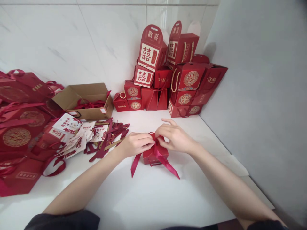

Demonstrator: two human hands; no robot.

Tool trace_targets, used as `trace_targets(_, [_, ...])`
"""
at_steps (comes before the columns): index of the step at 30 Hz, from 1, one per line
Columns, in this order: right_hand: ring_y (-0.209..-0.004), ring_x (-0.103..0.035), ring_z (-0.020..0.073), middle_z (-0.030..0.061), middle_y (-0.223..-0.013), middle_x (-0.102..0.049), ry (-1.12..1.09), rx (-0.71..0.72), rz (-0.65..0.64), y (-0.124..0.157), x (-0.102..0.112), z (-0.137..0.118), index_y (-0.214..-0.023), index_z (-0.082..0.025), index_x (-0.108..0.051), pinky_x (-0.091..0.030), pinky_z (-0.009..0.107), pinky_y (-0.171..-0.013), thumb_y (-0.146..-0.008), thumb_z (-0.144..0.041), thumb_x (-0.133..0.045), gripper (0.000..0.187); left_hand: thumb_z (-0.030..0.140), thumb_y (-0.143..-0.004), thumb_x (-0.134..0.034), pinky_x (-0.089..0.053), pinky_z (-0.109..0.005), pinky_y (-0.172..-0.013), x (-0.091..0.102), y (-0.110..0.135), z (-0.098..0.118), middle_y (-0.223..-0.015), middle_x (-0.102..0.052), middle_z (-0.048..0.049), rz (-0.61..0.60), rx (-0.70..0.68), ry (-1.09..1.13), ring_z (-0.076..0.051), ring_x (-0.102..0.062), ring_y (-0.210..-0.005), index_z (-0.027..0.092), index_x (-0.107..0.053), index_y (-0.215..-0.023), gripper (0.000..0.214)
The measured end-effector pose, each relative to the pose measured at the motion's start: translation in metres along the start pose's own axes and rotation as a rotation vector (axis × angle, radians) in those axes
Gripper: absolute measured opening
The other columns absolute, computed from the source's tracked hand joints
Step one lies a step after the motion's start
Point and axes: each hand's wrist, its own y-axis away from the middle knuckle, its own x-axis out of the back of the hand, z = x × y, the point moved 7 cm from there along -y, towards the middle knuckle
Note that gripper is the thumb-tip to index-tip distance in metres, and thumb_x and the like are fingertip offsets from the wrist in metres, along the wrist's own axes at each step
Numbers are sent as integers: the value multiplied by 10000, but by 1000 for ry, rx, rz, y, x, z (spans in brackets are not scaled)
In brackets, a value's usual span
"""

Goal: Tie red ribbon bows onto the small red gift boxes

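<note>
Dark, plain sleeves [67,221] cover the upper arms, leaving slim forearms [93,182] and hands [134,144] bare.

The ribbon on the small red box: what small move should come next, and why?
Probably draw the ribbon snug: the left hand and right hand are both at it atop the small red box, while two tails trail loose.
</note>
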Motion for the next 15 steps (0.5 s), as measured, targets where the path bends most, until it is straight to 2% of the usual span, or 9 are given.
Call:
trace_targets(3, [-894, -612, 186, 17, -966, -653, -143, -38, -19, 0, -1, 1, -1010, -232, -541, -277, 459, -1090, -776, -101, -551, 269, 179, -845, -578, -523, -182, -720, -1, 0, -1, -864, -707, -4, -8, 9, 6, -90, -667, -762, 206, -656, -897, 98])
trace_targets(5, [-899, -616, 184, 14, -981, -651, -211, -45, -43, 0, -5, 3, -1003, -234, -529, -298, 454, -1076, -788, -90, -534, 259, 194, -857, -562, -510, -179, -673, -2, 1, -2, -833, -697, -2, -32, 23, 0, -84, -654, -722, 208, -657, -882, 99])
trace_targets(8, [-812, -600, 174, 1, -878, -637, -158, -44, -6, -1, -4, 6, -920, -228, -533, -305, 456, -1064, -786, -59, -499, 219, 203, -866, -550, -488, -179, -618, -3, 0, -3, -794, -683, -2, -45, 31, -16, -78, -629, -660, 205, -659, -878, 109])
trace_targets(11, [-864, -578, 202, 24, -897, -625, -124, -63, 38, -1, 0, 6, -926, -222, -531, -372, 433, -989, -744, -47, -520, 253, 202, -865, -551, -476, -182, -592, -2, -1, -2, -772, -677, 1, -32, 26, -19, -75, -615, -630, 203, -658, -875, 108])
trace_targets(15, [-923, -579, 191, 34, -984, -630, -269, -52, -39, -1, -5, 2, -1021, -221, -521, -416, 367, -929, -761, -59, -549, 308, 189, -859, -556, -474, -182, -602, -2, 0, -3, -790, -681, 0, -34, 23, -18, -79, -626, -670, 207, -657, -880, 104])
